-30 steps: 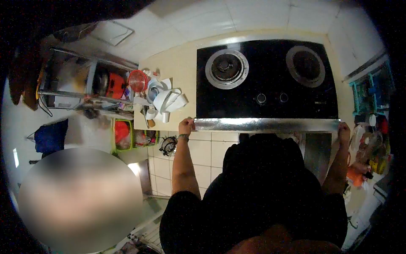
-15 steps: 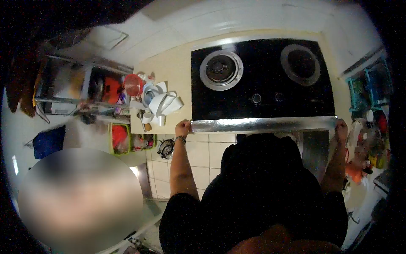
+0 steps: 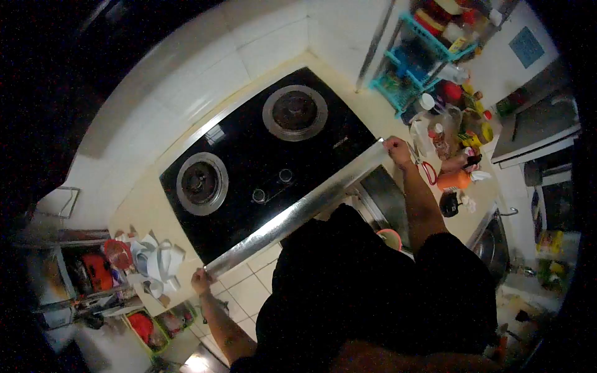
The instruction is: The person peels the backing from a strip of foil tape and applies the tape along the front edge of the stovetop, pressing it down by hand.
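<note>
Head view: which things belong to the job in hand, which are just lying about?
Job in hand, likely:
long shiny silver strip, pinched at its ends by left hand and right hand
black glass two-burner cooktop, strip along its front edge

Lying about, apparently:
curled white strips and red-handled scissors, possibly related
red round plastic basket
turquoise plastic rack

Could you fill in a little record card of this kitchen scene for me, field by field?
Stove: black top, two round burners, two knobs
Silvery strip: stretched along the stove's front edge
Left hand: pinching one end of the strip
Right hand: pinching the other end
Counter left of stove: white curled pieces
Near right hand: red-handled scissors
</note>
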A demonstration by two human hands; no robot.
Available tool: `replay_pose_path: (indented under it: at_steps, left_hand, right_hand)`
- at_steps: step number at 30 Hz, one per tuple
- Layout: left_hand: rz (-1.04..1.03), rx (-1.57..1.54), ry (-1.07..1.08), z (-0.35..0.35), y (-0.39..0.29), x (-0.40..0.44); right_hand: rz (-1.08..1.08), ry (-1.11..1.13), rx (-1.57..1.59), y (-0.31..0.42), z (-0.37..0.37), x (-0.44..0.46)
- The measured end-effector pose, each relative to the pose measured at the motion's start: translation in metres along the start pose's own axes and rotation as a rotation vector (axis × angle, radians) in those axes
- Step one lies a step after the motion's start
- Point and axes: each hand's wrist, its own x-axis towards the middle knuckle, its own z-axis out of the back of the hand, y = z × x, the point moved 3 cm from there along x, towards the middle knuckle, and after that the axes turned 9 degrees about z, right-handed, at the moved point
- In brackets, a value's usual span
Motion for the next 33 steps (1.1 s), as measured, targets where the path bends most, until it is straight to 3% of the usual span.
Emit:
replay_pose_path:
  at_steps: [3,6,8,11,14,16,19,24,26,27,29,31,33]
  left_hand:
    - [0.004,0.058,-0.032,0.000,-0.001,-0.001]
    - [-0.015,0.113,-0.034,-0.005,-0.011,-0.009]
    - [-0.017,0.111,-0.034,-0.004,-0.008,-0.007]
    - [-0.085,0.014,0.022,-0.001,0.003,0.001]
    - [0.004,0.047,-0.027,0.005,0.011,0.006]
    - [0.067,-0.119,0.178,0.007,0.016,0.017]
    - [0.025,0.056,0.069,0.007,0.014,0.011]
    - [-0.032,-0.043,0.087,0.003,0.007,0.010]
    - [-0.013,-0.051,0.102,-0.002,-0.006,0.003]
    - [-0.063,0.129,0.029,-0.006,-0.015,-0.004]
    - [-0.113,0.309,-0.045,-0.003,-0.011,-0.003]
    - [-0.063,0.108,0.009,0.000,0.005,0.007]
    - [-0.097,0.146,-0.023,0.003,0.013,0.013]
  right_hand:
    - [0.115,0.039,0.070,0.019,0.002,-0.002]
    - [-0.008,-0.018,0.194,0.019,-0.002,-0.003]
    - [0.024,-0.046,0.010,-0.002,-0.003,0.002]
    - [-0.065,-0.018,0.023,0.013,-0.002,0.000]
    - [-0.071,-0.026,-0.012,0.014,-0.004,0.003]
    - [-0.077,-0.012,-0.030,0.013,-0.004,0.004]
    - [-0.088,-0.002,-0.076,0.011,-0.004,0.006]
    - [-0.151,0.019,-0.135,0.013,-0.001,0.006]
    - [0.012,0.036,0.338,0.005,-0.002,0.007]
    - [0.012,0.037,0.338,0.002,-0.002,0.008]
    - [-0.104,-0.020,-0.135,0.001,-0.001,0.008]
    - [-0.090,-0.025,-0.113,0.015,-0.003,0.007]
    - [-0.077,-0.031,-0.091,0.020,-0.004,0.007]
